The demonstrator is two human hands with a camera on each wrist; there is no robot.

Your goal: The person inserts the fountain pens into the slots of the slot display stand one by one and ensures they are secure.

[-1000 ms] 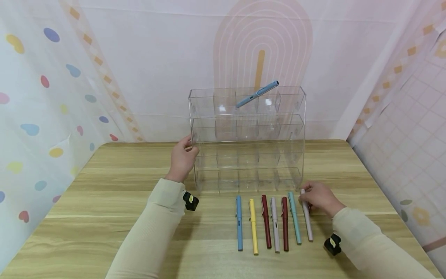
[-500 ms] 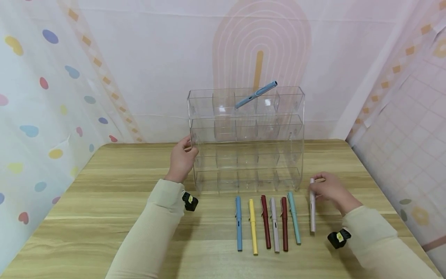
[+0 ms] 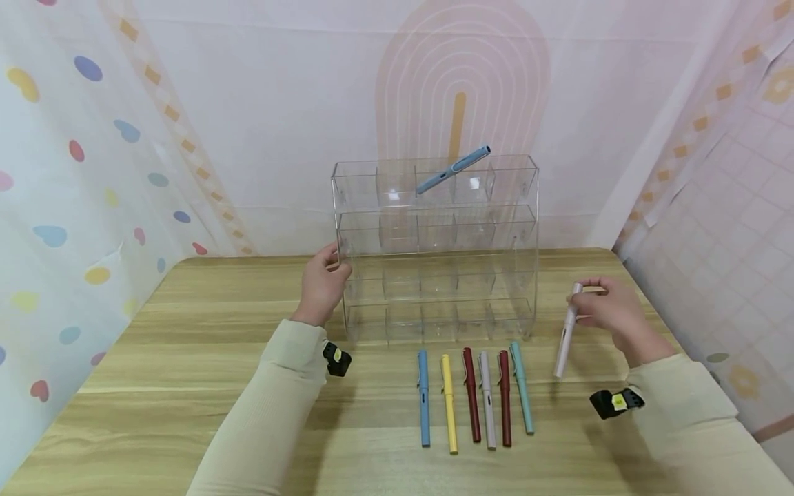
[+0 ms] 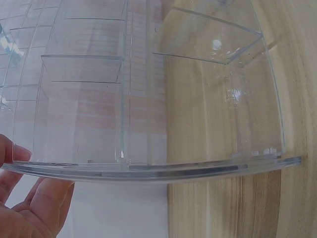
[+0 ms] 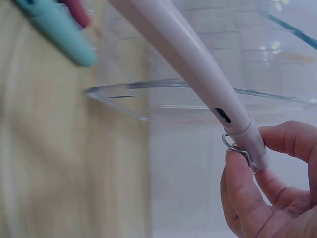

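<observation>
My right hand (image 3: 611,310) pinches a pale pink pen (image 3: 567,334) by its capped end, beside the clip, and holds it tilted above the table to the right of the rack. In the right wrist view the pen (image 5: 190,64) shows a silver clip and a small dark window. The fingers of my left hand (image 3: 321,286) grip the left side panel of the clear acrylic rack (image 3: 437,255), thumb on one face and fingers on the other, as the left wrist view shows. A blue pen (image 3: 453,170) leans diagonally in the rack's top tier.
On the table (image 3: 205,386) before the rack lie a blue pen (image 3: 424,399), a yellow pen (image 3: 449,406), two dark red pens (image 3: 471,396), a light grey-lilac pen (image 3: 487,399) and a teal pen (image 3: 522,389). The rack has several tiers with dividers. Patterned curtains hang behind and beside the table.
My right hand has lifted the pale pink pen off the table and moved it right and away, past the rack's right side. My left hand stays on the rack.
</observation>
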